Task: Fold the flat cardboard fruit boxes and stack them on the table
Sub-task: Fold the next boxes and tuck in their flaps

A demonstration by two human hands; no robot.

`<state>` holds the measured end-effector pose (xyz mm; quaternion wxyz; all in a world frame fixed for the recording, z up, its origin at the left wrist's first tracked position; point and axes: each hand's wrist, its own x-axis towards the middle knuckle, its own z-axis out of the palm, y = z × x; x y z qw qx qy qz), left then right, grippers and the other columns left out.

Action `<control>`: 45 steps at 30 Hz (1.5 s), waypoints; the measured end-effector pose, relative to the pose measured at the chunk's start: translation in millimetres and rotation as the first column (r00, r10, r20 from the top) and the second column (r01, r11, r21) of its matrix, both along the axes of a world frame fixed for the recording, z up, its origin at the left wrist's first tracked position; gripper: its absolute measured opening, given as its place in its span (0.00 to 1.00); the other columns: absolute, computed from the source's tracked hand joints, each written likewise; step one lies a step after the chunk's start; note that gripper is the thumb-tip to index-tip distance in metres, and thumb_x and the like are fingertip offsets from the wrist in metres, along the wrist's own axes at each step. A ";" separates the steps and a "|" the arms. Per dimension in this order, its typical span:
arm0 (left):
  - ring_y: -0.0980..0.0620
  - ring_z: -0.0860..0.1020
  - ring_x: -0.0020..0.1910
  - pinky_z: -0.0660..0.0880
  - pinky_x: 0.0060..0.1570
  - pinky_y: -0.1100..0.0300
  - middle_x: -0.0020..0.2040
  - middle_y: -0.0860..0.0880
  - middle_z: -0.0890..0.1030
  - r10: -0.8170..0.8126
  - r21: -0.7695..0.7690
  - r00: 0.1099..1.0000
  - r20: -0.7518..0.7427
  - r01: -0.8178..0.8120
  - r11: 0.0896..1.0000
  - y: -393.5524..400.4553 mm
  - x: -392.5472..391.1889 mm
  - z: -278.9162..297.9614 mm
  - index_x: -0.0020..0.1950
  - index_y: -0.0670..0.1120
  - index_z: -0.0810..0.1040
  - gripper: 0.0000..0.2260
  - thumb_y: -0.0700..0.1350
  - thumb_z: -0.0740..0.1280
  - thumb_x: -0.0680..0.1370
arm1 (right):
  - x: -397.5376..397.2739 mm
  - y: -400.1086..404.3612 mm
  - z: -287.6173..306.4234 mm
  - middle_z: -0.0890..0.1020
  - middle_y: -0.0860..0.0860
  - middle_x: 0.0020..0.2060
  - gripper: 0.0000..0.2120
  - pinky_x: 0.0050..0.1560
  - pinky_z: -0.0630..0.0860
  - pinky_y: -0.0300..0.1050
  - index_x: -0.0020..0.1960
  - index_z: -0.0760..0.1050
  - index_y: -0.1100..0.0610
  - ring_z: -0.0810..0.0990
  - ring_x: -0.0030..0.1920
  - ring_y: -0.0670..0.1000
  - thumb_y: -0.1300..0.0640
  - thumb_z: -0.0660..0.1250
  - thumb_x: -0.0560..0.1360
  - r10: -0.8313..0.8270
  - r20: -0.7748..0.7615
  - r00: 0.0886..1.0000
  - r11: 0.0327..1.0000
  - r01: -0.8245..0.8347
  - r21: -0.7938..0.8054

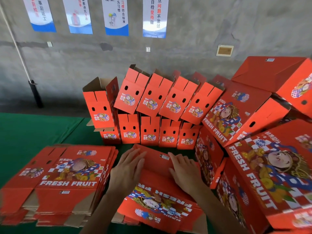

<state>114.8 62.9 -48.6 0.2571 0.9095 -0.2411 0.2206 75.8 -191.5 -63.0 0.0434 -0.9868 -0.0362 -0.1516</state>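
1. Hands: left hand [128, 168] and right hand [184, 173] lie flat, fingers straight, pressing the box being folded [157, 188], holding nothing.
2. Left of that box: flat stack [67, 176] on the green table [25, 132], unfolded.
3. Behind and right of it: folded boxes [152, 114] stacked; judged roughly half done.

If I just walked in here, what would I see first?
Bright red fruit boxes everywhere: folded boxes stand in two rows by the grey wall, and bigger ones pile up on the right. In the middle, the left hand and right hand press flat on the box being folded. A stack of flat boxes reading FRESH FRUIT lies on the left of the green table.
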 end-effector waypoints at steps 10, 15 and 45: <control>0.53 0.66 0.76 0.67 0.72 0.53 0.74 0.53 0.74 0.042 -0.051 0.990 -0.136 -0.049 0.997 24.8 24.6 7.7 0.67 0.55 0.82 0.23 0.58 0.49 0.86 | -26.3 -29.9 -0.8 0.85 0.52 0.36 0.26 0.48 0.82 0.50 0.49 0.80 0.53 0.84 0.39 0.49 0.39 0.49 0.86 -0.230 -0.319 0.920 0.361 0.385 0.850; 0.54 0.68 0.75 0.69 0.72 0.50 0.73 0.55 0.75 0.028 -0.080 0.988 -0.153 -0.041 0.996 34.5 35.1 6.8 0.67 0.56 0.82 0.26 0.62 0.48 0.84 | -34.0 -21.6 -20.3 0.85 0.47 0.32 0.26 0.25 0.73 0.35 0.53 0.77 0.51 0.83 0.27 0.45 0.34 0.49 0.84 -0.058 -0.615 0.786 0.344 0.594 0.727; 0.54 0.83 0.60 0.84 0.49 0.46 0.62 0.57 0.83 -0.629 -0.931 0.769 -0.113 0.139 0.337 -38.4 8.0 182.0 0.67 0.66 0.76 0.30 0.64 0.80 0.68 | -53.8 13.3 250.1 0.70 0.42 0.74 0.33 0.76 0.63 0.40 0.79 0.58 0.33 0.67 0.74 0.42 0.31 0.64 0.77 0.083 0.207 0.975 0.719 -0.202 0.665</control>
